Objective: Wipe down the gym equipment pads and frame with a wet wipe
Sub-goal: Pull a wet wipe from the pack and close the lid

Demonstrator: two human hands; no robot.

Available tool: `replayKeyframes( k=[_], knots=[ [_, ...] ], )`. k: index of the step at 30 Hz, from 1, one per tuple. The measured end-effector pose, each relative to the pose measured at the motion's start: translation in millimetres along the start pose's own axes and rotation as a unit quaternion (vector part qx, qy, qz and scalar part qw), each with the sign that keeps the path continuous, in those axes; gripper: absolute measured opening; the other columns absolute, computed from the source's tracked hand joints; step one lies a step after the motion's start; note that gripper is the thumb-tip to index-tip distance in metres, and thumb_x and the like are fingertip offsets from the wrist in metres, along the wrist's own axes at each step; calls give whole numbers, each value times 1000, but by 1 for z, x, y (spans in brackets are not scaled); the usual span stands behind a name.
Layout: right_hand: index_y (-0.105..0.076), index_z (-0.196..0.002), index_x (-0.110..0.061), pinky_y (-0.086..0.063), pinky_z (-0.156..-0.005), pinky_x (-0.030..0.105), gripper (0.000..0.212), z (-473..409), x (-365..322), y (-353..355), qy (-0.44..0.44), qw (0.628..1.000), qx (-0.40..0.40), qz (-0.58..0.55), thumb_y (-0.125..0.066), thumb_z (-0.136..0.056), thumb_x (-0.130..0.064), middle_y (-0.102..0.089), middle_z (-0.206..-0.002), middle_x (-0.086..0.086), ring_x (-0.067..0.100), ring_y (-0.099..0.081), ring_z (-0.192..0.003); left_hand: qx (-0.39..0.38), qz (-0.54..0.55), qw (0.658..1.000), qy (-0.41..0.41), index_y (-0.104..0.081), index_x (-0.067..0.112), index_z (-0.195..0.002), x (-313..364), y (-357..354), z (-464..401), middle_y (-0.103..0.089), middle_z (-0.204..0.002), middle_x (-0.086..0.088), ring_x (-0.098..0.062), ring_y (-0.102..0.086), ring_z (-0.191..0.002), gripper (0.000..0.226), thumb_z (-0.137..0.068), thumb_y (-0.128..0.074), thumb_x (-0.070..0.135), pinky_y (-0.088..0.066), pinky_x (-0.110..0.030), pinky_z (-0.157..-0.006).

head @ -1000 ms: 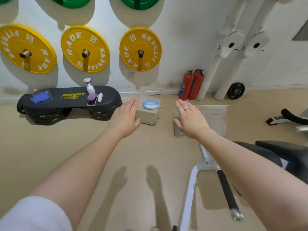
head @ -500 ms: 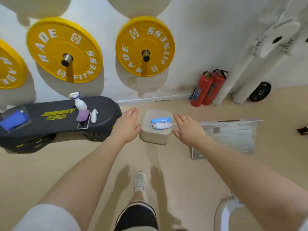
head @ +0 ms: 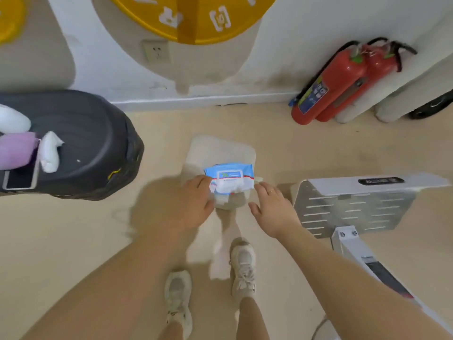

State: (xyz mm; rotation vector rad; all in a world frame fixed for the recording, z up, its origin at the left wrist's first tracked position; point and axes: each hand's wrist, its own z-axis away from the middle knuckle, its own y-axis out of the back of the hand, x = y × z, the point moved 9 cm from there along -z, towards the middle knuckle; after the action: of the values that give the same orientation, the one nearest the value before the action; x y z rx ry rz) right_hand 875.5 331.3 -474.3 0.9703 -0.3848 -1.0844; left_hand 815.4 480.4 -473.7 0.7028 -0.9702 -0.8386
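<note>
A blue and white pack of wet wipes (head: 230,177) lies on a beige block (head: 220,149) on the floor. My left hand (head: 181,204) reaches the pack's left end, its fingertips touching it; the hand is blurred. My right hand (head: 270,209) hovers just right of the pack with fingers spread and relaxed, holding nothing. The machine's metal footplate (head: 353,207) and white frame (head: 353,246) stand to the right.
A black aerobic step (head: 85,143) with a phone, a purple cloth and a white bottle lies at the left. Two red fire extinguishers (head: 343,82) lean on the wall at the back right. A yellow weight plate (head: 196,18) hangs above. My feet stand below the block.
I have stepped closer and bent down. Both hands dropped to the wipes pack, the left now touching its left end, the right beside its right end.
</note>
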Motion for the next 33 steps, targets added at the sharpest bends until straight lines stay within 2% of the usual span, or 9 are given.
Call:
replayKeyframes(
  k=[5,11,14,16,21,23,28,31,33],
  knots=[
    [-26,-142,-17,-29,-104,35,45,-110,17,-72,32,999,-15,18,-31,-99,-28,-22,-152,2,21,-24,-136,22,27,999,-5,-63,-7,-98,-41,-94,-90,-65,-95,-25,-42,-66,-81,45,-56,-68,8,-56,-48,-59],
    [-12,-147,-14,-13,-113,33,54,-184,23,-139,87,992,-30,87,-35,-99,-23,-7,-157,2,21,-8,-143,51,80,995,19,-42,-1,-134,-67,-155,-148,-33,-147,-16,-33,-37,-131,57,-85,-63,18,-30,-38,-105],
    [-35,-139,-5,-33,-105,40,64,-203,27,-145,106,987,10,120,-62,-86,-29,-32,-148,14,32,-32,-135,37,37,998,25,-23,11,-144,-69,-172,-166,-17,-153,-2,-23,-28,-135,66,-90,-53,34,-21,-29,-106],
    [-60,-117,-2,-51,-83,42,64,-210,28,-142,137,980,71,130,-82,-63,-30,-61,-120,17,36,-60,-107,52,20,998,35,-21,12,-144,-72,-175,-171,-17,-152,0,-22,-31,-132,70,-88,-56,36,-23,-27,-102],
    [-66,-103,-8,-52,-63,32,30,-205,20,-123,231,932,160,228,-54,-82,-26,-69,-97,10,29,-67,-81,104,102,987,61,-27,6,-143,-81,-174,-170,-37,-144,-9,-30,-45,-123,81,-77,-71,21,-34,-33,-96],
    [-62,-101,-7,-44,-54,30,20,-211,19,-103,200,955,140,172,-51,-85,-14,-64,-89,9,29,-64,-75,117,119,983,80,-29,6,-142,-85,-175,-167,-46,-137,-9,-30,-51,-115,83,-74,-74,20,-38,-33,-90],
    [-48,-108,-11,-31,-60,31,26,-245,49,-70,15,984,161,-71,-39,-98,-32,-53,-96,7,29,-51,-85,167,89,981,31,-54,3,-105,-80,-173,-162,-65,-93,-12,-31,-65,-68,71,-45,-90,15,-46,-28,-59],
    [-40,-110,-10,-31,-60,25,22,-248,57,-86,-17,958,150,-242,-52,-92,-16,-54,-72,-2,23,-51,-73,165,53,985,20,-59,1,-100,-77,-173,-164,-66,-100,-17,-32,-67,-73,69,-41,-92,17,-52,-32,-60],
    [-40,-114,-9,-37,-66,24,30,-240,53,-95,16,956,138,-260,-54,-88,-8,-61,-92,3,24,-55,-84,166,43,985,11,-52,7,-107,-75,-176,-165,-65,-103,-18,-31,-67,-75,77,-42,-91,18,-53,-32,-62]
  ],
)
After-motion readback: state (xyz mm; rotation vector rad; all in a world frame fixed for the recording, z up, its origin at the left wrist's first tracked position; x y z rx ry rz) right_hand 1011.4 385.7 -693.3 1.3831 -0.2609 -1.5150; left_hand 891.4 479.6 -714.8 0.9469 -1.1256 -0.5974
